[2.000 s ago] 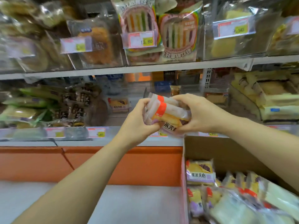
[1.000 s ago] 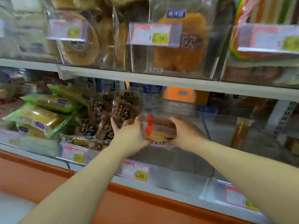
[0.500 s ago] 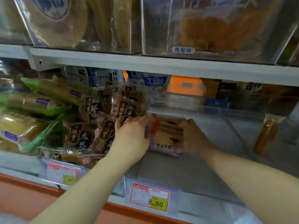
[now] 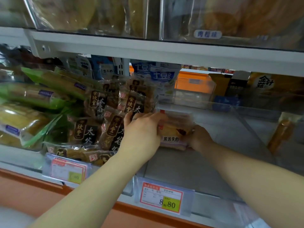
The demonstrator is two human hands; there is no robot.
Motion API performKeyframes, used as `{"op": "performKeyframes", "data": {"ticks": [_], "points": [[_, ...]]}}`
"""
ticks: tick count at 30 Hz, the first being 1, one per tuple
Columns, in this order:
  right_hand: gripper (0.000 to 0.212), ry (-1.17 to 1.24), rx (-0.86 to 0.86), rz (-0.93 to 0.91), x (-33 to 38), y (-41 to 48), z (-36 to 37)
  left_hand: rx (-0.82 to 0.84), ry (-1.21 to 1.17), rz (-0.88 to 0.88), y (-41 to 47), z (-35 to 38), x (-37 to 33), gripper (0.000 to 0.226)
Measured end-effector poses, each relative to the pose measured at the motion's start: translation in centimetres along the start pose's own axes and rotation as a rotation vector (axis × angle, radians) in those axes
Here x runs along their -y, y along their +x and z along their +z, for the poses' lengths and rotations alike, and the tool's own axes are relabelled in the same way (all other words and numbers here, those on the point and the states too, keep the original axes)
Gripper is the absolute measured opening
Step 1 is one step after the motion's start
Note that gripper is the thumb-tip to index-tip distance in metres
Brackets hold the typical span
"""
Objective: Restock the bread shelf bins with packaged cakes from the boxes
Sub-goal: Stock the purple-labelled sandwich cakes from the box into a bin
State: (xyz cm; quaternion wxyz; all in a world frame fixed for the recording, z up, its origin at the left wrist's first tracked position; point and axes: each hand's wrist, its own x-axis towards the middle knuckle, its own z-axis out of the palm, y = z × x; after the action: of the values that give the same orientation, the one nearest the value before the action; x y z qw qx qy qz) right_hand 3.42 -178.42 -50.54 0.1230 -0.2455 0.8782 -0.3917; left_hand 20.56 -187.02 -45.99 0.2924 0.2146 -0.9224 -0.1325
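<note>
Both my hands hold a small stack of packaged cakes [image 4: 175,129], clear wrappers with a red stripe and a purple label, deep inside a clear plastic shelf bin [image 4: 189,163]. My left hand [image 4: 141,129] grips the stack's left side, fingers curled over its top. My right hand [image 4: 199,137] grips the right side, its fingers hidden behind the packs. The stack sits low, at or just above the grey bin floor; I cannot tell whether it touches. The boxes are out of view.
Dark brown cake packs [image 4: 105,122] fill the bin just left of my left hand, with green-wrapped loaves [image 4: 32,102] further left. An upper shelf [image 4: 164,53] hangs close overhead. Price tags [image 4: 162,197] line the front rail. A lone yellow pack [image 4: 279,134] stands in the right bin.
Both hands carried the stack from above the open box up and forward into the bin, then pushed it deeper toward the back. The view closed in on the shelf.
</note>
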Motion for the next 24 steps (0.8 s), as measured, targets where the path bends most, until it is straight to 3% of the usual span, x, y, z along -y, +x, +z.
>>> {"op": "performKeyframes", "data": {"ticks": [3, 8, 10, 13, 18, 24], "points": [[0.042, -0.083, 0.079, 0.003, -0.5, 0.0, -0.4, 0.012, 0.013, -0.002, 0.0, -0.1, 0.0, 0.042], [0.079, -0.025, 0.074, 0.093, 0.4, -1.9, -2.9, 0.027, 0.092, 0.004, -0.3, -0.6, -0.5, 0.04], [0.083, -0.008, 0.038, 0.039, 1.1, -3.8, -4.5, 0.026, 0.16, 0.012, -0.7, -1.1, -1.2, 0.039], [0.069, -0.069, 0.007, -0.109, 1.9, -8.0, -7.3, -0.019, 0.141, -0.001, -1.8, -2.2, -3.5, 0.034], [0.027, -0.258, -0.108, -0.421, 1.0, -16.9, -13.2, -0.042, -0.011, 0.102, -5.2, -3.1, -9.9, 0.026], [0.016, -0.346, -0.232, -0.442, -4.6, -26.6, -21.3, 0.096, -0.19, 0.224, -10.7, -1.8, -20.5, 0.028]]}}
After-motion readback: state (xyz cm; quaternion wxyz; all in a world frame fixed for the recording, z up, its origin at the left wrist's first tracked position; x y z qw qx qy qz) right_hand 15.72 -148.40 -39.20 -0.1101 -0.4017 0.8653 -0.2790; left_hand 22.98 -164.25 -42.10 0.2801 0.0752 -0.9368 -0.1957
